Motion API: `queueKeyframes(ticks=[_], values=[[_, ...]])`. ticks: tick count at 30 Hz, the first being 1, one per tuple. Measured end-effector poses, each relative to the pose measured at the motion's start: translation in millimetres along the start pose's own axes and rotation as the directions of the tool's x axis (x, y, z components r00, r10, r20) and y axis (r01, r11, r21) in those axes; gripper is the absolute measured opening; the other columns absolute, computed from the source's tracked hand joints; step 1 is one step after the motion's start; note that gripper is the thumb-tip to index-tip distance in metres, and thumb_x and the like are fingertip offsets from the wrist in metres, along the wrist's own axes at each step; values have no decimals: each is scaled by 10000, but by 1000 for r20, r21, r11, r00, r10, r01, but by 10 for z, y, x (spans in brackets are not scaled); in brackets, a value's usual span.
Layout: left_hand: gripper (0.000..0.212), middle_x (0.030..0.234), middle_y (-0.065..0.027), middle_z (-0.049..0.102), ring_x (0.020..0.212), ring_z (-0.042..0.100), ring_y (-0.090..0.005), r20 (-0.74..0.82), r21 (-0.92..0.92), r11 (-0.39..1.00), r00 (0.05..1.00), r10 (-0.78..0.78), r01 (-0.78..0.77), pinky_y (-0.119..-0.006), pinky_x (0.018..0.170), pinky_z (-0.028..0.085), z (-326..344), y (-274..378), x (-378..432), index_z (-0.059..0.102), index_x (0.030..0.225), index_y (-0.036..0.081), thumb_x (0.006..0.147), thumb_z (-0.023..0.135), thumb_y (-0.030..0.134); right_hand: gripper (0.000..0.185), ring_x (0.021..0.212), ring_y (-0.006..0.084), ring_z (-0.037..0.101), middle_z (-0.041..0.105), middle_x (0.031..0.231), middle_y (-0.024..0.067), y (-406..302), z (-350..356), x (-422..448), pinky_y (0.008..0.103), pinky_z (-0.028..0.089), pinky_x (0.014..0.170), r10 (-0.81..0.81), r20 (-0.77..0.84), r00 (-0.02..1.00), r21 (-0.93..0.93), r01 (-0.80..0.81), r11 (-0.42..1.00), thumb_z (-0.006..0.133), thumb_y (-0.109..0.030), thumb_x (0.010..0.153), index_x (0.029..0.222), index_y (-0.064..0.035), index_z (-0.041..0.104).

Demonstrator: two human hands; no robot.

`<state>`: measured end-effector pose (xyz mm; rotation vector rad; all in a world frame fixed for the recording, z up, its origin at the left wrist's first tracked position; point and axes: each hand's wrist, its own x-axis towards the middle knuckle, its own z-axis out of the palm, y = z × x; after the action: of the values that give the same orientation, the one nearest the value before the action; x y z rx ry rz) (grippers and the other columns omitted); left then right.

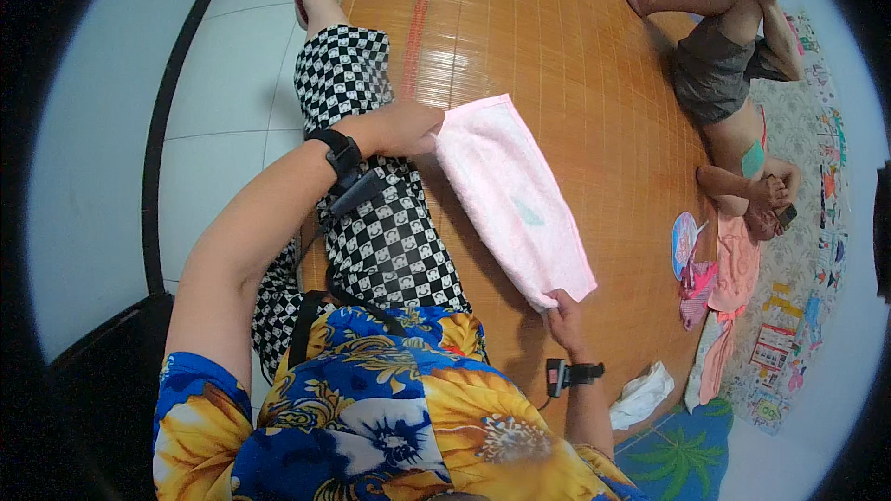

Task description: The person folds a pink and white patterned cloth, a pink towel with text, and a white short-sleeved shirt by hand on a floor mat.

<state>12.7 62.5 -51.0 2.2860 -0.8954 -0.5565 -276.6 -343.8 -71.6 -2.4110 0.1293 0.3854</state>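
Note:
A pale pink towel (pixel 505 188) is stretched between my two hands, held over an orange-brown bamboo sleeping mat (pixel 592 146). My left hand (pixel 411 129) grips the towel by its far left corner, above my leg in black-and-white checked trousers (pixel 390 243). Down at the near right end, my right hand (pixel 567 320) pinches the towel's edge. A small grey-green patch shows in the middle of the cloth. Each of my wrists wears a black strap with a small device.
A person in grey shorts (pixel 713 76) lies along the right wall, holding a phone (pixel 786 214). Near them are a hand fan (pixel 684 243), pink clothing (pixel 736 261), a white cloth (pixel 640 396) and a blue palm-print cloth (pixel 679 452). White floor tiles (pixel 223 83) lie left.

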Motion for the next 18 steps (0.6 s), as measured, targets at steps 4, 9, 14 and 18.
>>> queueKeyframes(ticks=[4, 9, 14, 18], values=[[213, 872, -184, 595, 814, 585, -331, -70, -44, 998, 996, 51, -54, -399, 712, 458, -151, 45, -126, 516, 955, 5, 840, 523, 185, 273, 872, 160, 574, 623, 935, 60, -108, -279, 63, 276, 457, 782, 248, 267, 931, 236, -313, 920, 462, 6, 810, 1059, 0, 573], [261, 977, -205, 596, 932, 580, -339, -246, -158, 981, 967, 68, -109, -390, 807, 458, -18, 111, 167, 512, 1061, -2, 898, 506, 201, 290, 937, 155, 575, 619, 1030, 53, 133, -377, 185, 287, 453, 842, 384, 66, 921, 408, -376, 832, 484, -36, 834, 1110, 9, 559], [388, 1117, -203, 569, 1030, 555, -341, -509, -143, 969, 855, 104, -203, -381, 901, 440, 322, -92, 142, 458, 1232, -8, 894, 519, 173, 306, 998, 298, 578, 615, 1048, 172, -50, -244, 253, 362, 440, 886, 316, -229, 921, -67, -339, 938, 530, -116, 858, 1131, 22, 537], [341, 1100, -200, 575, 1003, 564, -330, -546, -171, 969, 836, 55, -176, -376, 862, 454, 287, -80, 35, 501, 1174, -13, 894, 528, 180, 432, 1120, 390, 478, 519, 1170, 253, -331, -5, 401, 437, 373, 966, -110, -287, 952, -410, -18, 912, 615, -164, 812, 1188, 15, 498]])
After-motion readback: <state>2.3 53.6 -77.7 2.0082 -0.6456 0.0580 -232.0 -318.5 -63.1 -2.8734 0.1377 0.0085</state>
